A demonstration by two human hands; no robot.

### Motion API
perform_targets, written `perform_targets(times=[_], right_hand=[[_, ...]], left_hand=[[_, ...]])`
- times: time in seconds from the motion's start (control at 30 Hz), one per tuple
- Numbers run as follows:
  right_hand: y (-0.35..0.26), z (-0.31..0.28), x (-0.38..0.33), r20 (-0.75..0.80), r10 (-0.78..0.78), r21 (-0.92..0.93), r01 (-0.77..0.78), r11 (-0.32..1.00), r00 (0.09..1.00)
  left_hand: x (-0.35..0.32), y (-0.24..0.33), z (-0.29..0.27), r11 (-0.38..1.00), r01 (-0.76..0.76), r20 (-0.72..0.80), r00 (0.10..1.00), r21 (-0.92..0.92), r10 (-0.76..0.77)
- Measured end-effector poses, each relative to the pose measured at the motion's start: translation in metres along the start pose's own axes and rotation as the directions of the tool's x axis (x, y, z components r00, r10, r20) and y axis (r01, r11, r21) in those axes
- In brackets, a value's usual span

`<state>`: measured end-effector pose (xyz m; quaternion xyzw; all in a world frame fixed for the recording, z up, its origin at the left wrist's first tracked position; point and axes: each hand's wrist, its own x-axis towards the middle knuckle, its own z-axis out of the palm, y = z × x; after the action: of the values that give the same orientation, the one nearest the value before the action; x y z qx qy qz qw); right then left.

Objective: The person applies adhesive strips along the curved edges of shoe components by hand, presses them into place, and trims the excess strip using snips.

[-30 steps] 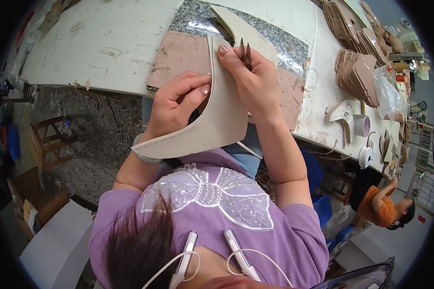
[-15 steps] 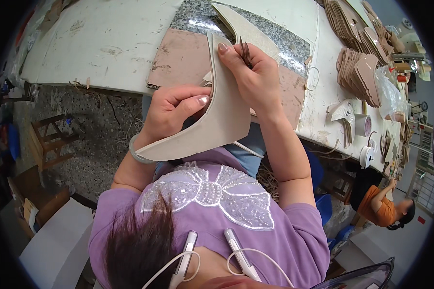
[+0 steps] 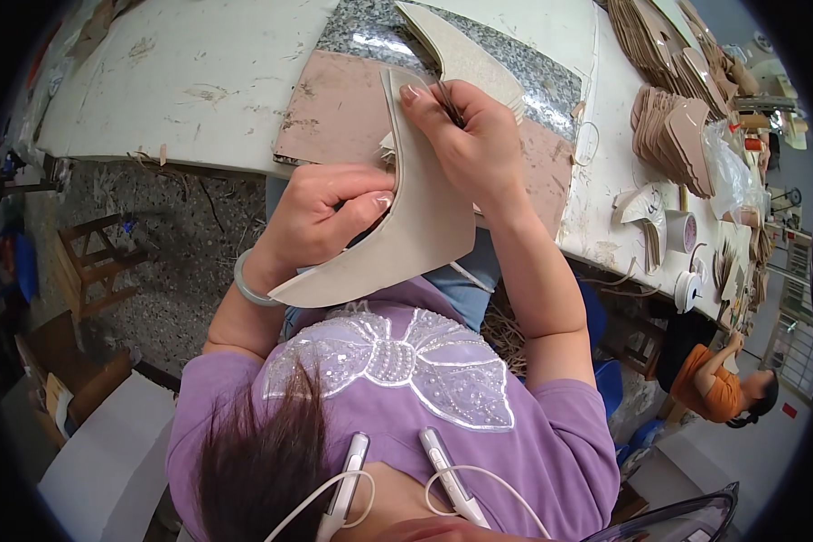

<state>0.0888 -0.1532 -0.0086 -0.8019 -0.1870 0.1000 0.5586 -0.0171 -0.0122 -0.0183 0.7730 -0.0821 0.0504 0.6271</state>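
Observation:
A curved beige leather-like panel (image 3: 415, 208), layered along its inner edge, is held up between my two hands over the table's front edge. My left hand (image 3: 339, 212) is closed at the panel's inner curve, thumb and bent forefinger at the edge; its other fingers are partly hidden. My right hand (image 3: 474, 135) grips the upper part of the panel, thumb on its face. Dark small scissors (image 3: 449, 104) are tucked in the same hand, their blades pointing away from me. Beyond, a stack of similar beige panels (image 3: 470, 56) lies on a speckled stone slab (image 3: 361, 34).
A pinkish board (image 3: 334, 104) lies on the white table (image 3: 199, 81) near its front edge. To the right stand stacks of brown cut pieces (image 3: 673, 135), a tape roll (image 3: 680, 232) and a white spool (image 3: 687, 291). A person in orange (image 3: 709, 388) works at the far right.
The panel has shifted slightly down and right, uncovering the bracelet on my left wrist. The scissors have tilted lower within my right hand, which moved a little left.

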Motion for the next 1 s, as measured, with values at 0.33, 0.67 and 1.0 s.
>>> perform_targets(times=[0.33,0.67,1.0], right_hand=[[0.0,-0.017,-0.014,0.202,0.126,0.651,-0.229,0.724,0.971],[0.019,0.006,-0.075,-0.065,0.3,0.688,-0.175,0.704,0.952],[0.012,-0.008,-0.062,-0.143,0.29,0.814,-0.054,0.578,0.946]], left_hand=[[0.007,-0.013,0.023,0.886,0.113,-0.334,0.899,-0.449,-0.284],[0.014,-0.024,0.036,0.722,0.119,-0.227,0.903,-0.682,-0.364],[0.002,-0.03,0.048,0.75,0.038,-0.217,0.947,-0.66,-0.238]])
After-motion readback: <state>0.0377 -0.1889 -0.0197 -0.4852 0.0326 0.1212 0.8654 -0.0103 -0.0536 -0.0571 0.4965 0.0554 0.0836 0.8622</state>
